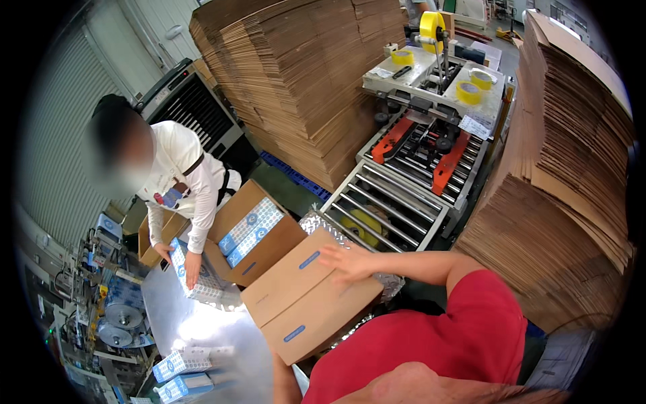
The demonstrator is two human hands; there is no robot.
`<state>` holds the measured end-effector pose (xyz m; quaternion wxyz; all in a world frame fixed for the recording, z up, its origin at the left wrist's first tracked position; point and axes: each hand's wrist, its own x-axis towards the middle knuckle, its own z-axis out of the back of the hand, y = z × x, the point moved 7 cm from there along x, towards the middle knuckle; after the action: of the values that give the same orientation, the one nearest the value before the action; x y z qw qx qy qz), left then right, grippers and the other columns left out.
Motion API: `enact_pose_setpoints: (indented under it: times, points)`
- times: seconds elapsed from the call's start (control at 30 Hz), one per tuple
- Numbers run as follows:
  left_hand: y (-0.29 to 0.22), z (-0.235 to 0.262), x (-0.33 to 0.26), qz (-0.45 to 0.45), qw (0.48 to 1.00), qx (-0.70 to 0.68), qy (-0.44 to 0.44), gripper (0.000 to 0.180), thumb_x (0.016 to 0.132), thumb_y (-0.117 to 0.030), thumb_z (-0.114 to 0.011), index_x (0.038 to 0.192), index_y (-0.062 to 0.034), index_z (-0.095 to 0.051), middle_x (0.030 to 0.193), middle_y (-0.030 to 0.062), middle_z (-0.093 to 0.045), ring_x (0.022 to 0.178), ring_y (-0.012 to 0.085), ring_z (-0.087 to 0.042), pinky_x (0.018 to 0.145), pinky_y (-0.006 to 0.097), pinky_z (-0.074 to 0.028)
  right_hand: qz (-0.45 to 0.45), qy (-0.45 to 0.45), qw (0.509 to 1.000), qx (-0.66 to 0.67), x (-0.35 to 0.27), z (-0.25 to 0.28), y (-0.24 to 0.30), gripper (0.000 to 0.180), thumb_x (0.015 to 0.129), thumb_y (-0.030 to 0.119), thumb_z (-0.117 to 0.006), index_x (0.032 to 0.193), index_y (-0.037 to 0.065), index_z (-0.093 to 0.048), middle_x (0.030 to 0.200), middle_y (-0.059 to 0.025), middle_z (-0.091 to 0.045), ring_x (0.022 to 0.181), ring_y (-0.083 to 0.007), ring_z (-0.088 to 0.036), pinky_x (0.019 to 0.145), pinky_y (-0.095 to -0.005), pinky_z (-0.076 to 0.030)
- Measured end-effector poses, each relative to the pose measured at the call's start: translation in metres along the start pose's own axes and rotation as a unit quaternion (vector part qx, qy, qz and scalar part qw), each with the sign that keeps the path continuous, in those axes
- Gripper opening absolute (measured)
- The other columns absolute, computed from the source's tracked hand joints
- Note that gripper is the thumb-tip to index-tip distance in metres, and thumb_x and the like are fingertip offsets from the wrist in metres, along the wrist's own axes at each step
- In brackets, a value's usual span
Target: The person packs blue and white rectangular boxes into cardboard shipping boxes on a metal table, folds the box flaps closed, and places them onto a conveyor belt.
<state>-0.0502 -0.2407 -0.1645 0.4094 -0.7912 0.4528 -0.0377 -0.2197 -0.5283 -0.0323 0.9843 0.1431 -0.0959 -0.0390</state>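
Head view: red shirt (417, 343), the wearer's own, at the lower edge; left forearm (286, 385), bare, rising to the near left side of a brown carton (306, 289); left hand out of sight behind that carton, its grip impossible to tell; carton directly before the wearer, closed, a seam across its upper face, bearing two blue labels (294, 333); right hand (346, 261) laid on the upper face toward the far right side, fingers spread apart, clamped on nothing; tread plate (391, 286), silver, showing past the carton's right end; table (239, 374), bare metal, bright with glare, to the left; two small boxes (183, 363), blue and white, lying side by side near its lower end; second carton (276, 254), open, just beyond the first, holding blue-and-white packs (252, 232); co-worker (192, 158) in white top and dark cap, across the table; co-worker's hands (192, 271) on a patterned box (205, 286), one at each side; machinery (121, 316) at far left, with round reels; roller conveyor (397, 202) beyond the cartons, leading to orange guides (452, 161); taping machine (431, 84) above these, with yellow tape rolls (469, 92); right stack (565, 161) and left stack (289, 87), flattened cardboard, flanking the conveyor; blue pallet (293, 176) by the left stack's foot; black cooler (205, 111) behind the co-worker; ribbed shutter (70, 141) at the back left.
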Motion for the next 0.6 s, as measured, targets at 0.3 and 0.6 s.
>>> enact_pose_setpoints:
  times: [0.3,0.6]
  points:
    - [0.093,0.062,0.049,0.099,0.95,0.231,-0.184,0.041,0.084,-0.035,-0.062,0.11,-0.0051,-0.053,0.106,0.0085,-0.058,0.1,0.0221,-0.057,0.085,0.034,-0.048,-0.495,-0.025,0.52,0.696,-0.163,-0.095,-0.299,0.064,0.089,0.046,-0.039,0.134,0.001,-0.037,0.138,-0.017,-0.039,0.124,-0.0275,-0.04,0.104,-0.0384,-0.029]
    - [-0.074,-0.34,-0.052,-0.096,0.915,0.371,0.126,0.072,0.074,-0.004,-0.058,0.138,0.0018,-0.024,0.127,0.0155,-0.046,0.113,0.0235,-0.05,0.093,0.035,-0.042,-0.377,-0.002,0.495,0.783,-0.127,-0.09,-0.21,0.077,0.089,0.059,-0.034,0.143,0.006,-0.019,0.148,-0.017,-0.017,0.136,-0.0274,-0.02,0.11,-0.0393,-0.019]
